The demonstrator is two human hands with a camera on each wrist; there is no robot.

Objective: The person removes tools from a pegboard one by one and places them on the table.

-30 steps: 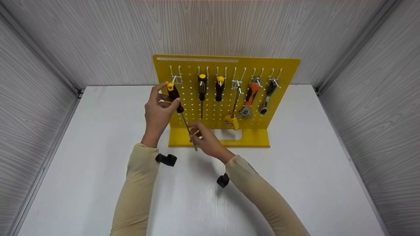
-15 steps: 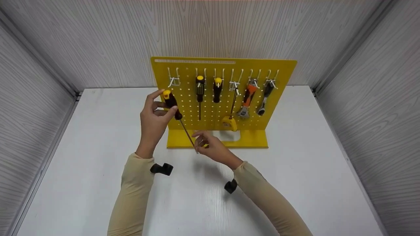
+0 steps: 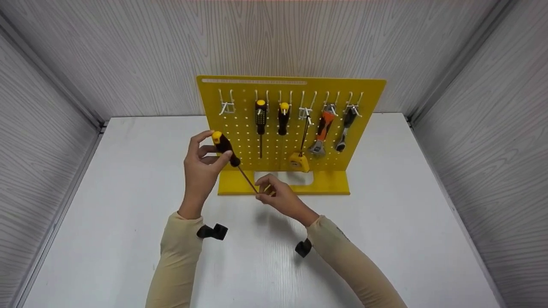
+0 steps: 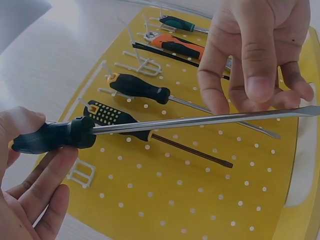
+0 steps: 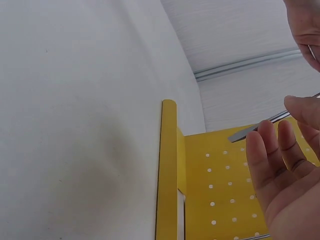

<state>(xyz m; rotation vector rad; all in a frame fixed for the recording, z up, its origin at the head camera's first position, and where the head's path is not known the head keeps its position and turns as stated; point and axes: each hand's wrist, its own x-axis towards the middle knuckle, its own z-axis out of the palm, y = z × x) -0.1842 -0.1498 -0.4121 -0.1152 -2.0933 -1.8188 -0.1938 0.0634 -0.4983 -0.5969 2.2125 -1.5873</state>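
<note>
My left hand (image 3: 200, 169) grips the black handle of a flathead screwdriver (image 3: 225, 145), fingers near its yellow end and thumb low on the handle. The screwdriver slants down to the right, apart from the yellow pegboard (image 3: 239, 184). My right hand (image 3: 282, 197) pinches the shaft near its lower end, thumb on one side and fingers on the other. In the right wrist view the flat blade (image 5: 242, 134) sticks out past the fingertips. The left wrist view has the steel shaft (image 4: 175, 122) running across in front of the board.
A bare white hook (image 3: 227, 108) sits at the board's left. Rightward hang a dotted-handle screwdriver (image 3: 260, 117), another screwdriver (image 3: 283, 119), a yellow tape measure (image 3: 299, 162), an orange-handled adjustable wrench (image 3: 324, 128) and a dark-handled wrench (image 3: 346, 128). White walls flank the tabletop (image 3: 406, 214).
The screwdriver has come away from the left hook, lower and nearer to me, in my left hand. My right hand has shifted slightly down and right with the shaft's end.
</note>
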